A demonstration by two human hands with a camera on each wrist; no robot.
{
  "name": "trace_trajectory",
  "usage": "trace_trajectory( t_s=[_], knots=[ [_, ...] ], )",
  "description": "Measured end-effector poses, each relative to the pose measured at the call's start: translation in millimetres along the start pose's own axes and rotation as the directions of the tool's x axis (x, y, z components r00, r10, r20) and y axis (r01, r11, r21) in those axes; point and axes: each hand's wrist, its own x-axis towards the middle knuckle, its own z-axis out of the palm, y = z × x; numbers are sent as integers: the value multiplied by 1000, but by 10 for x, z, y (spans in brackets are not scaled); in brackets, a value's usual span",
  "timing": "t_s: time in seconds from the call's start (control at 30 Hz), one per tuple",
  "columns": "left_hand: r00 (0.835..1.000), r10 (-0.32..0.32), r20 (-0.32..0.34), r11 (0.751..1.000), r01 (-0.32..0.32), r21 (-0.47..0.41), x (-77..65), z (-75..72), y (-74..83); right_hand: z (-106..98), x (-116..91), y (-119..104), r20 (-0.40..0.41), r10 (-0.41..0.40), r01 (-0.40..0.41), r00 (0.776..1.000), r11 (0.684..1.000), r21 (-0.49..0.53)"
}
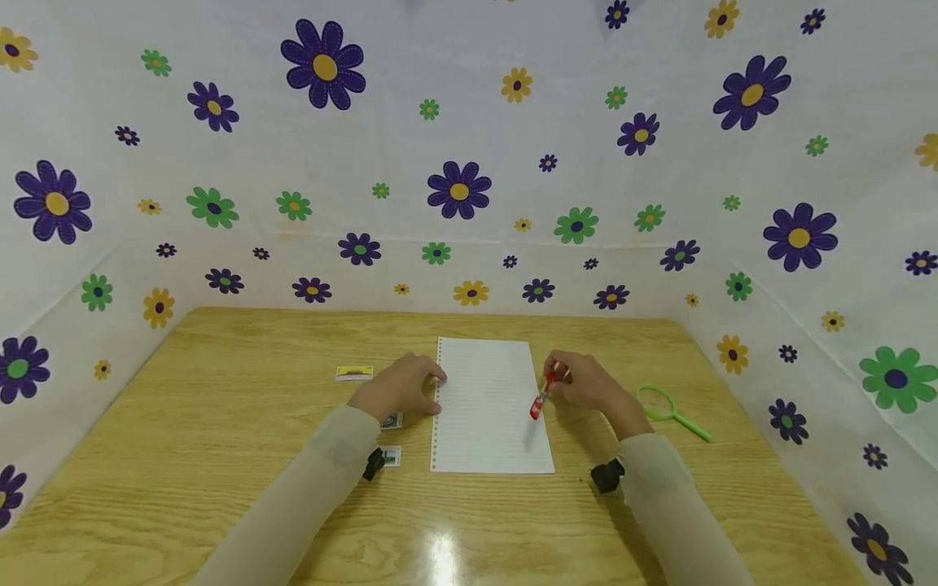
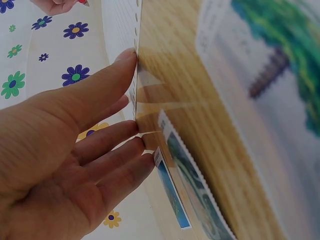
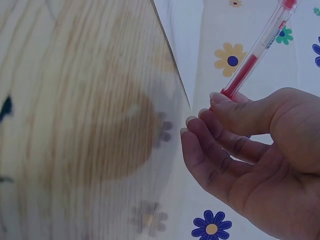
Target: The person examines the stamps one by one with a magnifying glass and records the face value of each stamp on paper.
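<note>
A sheet of lined paper (image 1: 487, 407) with punched holes down its left side lies on the table. My left hand (image 1: 399, 386) touches that left edge with its thumb and fingertips, the fingers nearly straight in the left wrist view. At the sheet's right side, my right hand (image 1: 582, 381) pinches a red pen (image 3: 252, 55) between thumb and index finger. The pen has a clear barrel and slants over the paper's right edge. Beside and below my left hand lie small stamps with toothed edges, one (image 2: 187, 165) near the fingers and another (image 1: 392, 456) closer to me.
A yellow picture stamp (image 1: 355, 373) lies left of my left hand. To the right of my right hand is a green magnifying glass (image 1: 672, 413). White cloth (image 1: 484, 122) with printed flowers walls the wooden table (image 1: 220, 391) at the back and sides.
</note>
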Motion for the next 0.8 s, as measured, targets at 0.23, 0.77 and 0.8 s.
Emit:
trace_trajectory(
  t_s=[0.23, 0.77, 0.8],
  knots=[
    [1000, 18, -5, 1000, -18, -2, -13, -11, -4, -9, 16, -38, 16, 13, -12, 1000, 1000, -9],
    [1000, 26, -8, 1000, -26, 0, -8, -2, -20, 19, 45, -91, -7, 4, -4, 1000, 1000, 6],
    [1000, 25, -8, 1000, -25, 0, -8, 1, -23, 19, 48, -97, -10, -1, 1, 1000, 1000, 7]
  ],
)
